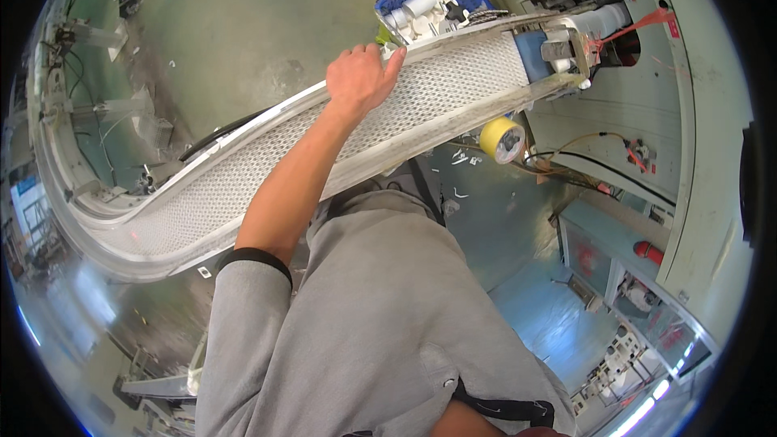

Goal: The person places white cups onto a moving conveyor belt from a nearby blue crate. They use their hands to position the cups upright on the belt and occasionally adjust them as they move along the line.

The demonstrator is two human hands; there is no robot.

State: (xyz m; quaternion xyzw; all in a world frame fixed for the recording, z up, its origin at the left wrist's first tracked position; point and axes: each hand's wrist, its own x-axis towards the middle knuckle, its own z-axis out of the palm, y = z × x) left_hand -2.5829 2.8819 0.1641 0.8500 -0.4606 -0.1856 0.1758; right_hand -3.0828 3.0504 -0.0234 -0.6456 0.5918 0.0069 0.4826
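Observation:
My left hand (360,79) reaches across a long white conveyor (348,133) with a perforated belt. It lies over the far side rail (312,97), fingers curled over the outer edge and thumb pointing off to the right. The fingertips are partly hidden, but the hand appears closed on the rail. Just past the hand, on the far side, is a blue crate (388,2) holding white cylinders and other small white parts. Nothing lies on the stretch of belt beside my forearm. My right hand does not show.
A roll of yellow tape (502,140) hangs by the conveyor's near side. At the right stands a pale machine cabinet (615,121), with a red strip (639,26) near the belt's end. The conveyor curves away at the left. White scraps (463,159) litter the floor.

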